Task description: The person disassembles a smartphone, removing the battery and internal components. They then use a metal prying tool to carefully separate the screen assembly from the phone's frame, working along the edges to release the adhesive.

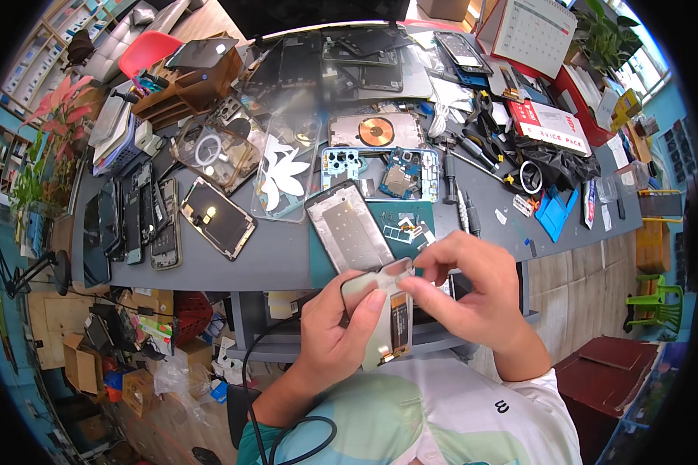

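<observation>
My left hand (pixel 332 329) grips a thin phone screen panel (pixel 376 349), held tilted over the front edge of the desk, with a dark flex cable (pixel 399 318) on its side facing me. My right hand (pixel 473 298) pinches at the panel's upper end, where a pale translucent strip (pixel 392 270) shows; whether that is film or tape I cannot tell. Just beyond them a silver phone mid-frame (pixel 349 225) lies on a green mat (pixel 322 256), beside small loose parts (pixel 403 231). Behind it sits a light-blue phone housing (pixel 349 167) with a circuit board (pixel 399 170).
The grey desk (pixel 271 256) holds several dismantled phones (pixel 217 221) at left, screwdrivers (pixel 461 209) and a blue plastic piece (pixel 554 213) at right, and a dark monitor (pixel 318 15) behind. A black cable (pixel 248 356) hangs near my left arm. Boxes (pixel 85 364) stand on the floor.
</observation>
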A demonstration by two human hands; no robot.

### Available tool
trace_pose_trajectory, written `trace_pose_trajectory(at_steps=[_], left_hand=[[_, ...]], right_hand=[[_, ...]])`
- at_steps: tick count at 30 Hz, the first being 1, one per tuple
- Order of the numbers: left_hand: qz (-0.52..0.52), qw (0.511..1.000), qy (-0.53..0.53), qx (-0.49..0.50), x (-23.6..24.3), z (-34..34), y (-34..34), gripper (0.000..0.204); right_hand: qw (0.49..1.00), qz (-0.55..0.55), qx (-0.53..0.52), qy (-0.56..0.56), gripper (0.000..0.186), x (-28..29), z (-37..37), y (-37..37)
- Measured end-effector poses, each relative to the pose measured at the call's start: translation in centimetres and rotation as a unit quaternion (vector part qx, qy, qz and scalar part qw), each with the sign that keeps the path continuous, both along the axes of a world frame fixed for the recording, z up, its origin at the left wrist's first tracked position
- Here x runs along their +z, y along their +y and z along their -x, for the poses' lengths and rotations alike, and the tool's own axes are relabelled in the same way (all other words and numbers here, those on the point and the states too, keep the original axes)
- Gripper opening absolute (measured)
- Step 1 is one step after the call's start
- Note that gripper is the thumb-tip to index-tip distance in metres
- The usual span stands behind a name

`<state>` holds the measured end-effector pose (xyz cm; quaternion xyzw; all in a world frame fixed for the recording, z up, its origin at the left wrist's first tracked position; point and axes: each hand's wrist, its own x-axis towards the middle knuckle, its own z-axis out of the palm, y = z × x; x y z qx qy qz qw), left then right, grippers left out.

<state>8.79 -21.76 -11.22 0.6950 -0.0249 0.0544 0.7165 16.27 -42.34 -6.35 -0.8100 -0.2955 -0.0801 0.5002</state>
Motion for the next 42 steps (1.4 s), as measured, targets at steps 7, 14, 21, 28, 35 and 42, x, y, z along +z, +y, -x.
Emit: trace_pose_trajectory(at_steps=[7, 14, 21, 28, 35, 42], left_hand=[[0.046, 0.999, 0.009, 0.020, 0.1, 0.3, -0.1, 0.023], [0.083, 0.996, 0.007, 0.031, -0.1, 0.5, -0.4, 0.024], [-0.043, 0.997, -0.062, 0.030, -0.1, 0.5, 0.2, 0.025], [0.170, 0.984, 0.056, 0.003, 0.0, 1.2, 0.1, 0.025], [0.338, 0.937, 0.091, -0.004, -0.8, 0.6, 0.4, 0.018], [0.346, 0.928, 0.137, 0.013, -1.1, 0.7, 0.6, 0.026]], right_hand=[[0.999, 0.013, -0.006, -0.051, 0.014, 0.2, 0.6, -0.5], [0.996, 0.025, -0.005, -0.083, 0.027, 0.1, 1.2, 0.5], [0.987, 0.076, -0.005, -0.139, 0.018, -0.1, 1.6, 0.2], [0.993, -0.062, 0.057, 0.080, 0.007, 0.0, 1.6, -0.3], [0.929, -0.244, -0.010, 0.279, 0.011, 0.0, 1.8, -1.2], [0.971, -0.131, -0.171, 0.107, 0.019, -0.8, -0.6, -4.0]])
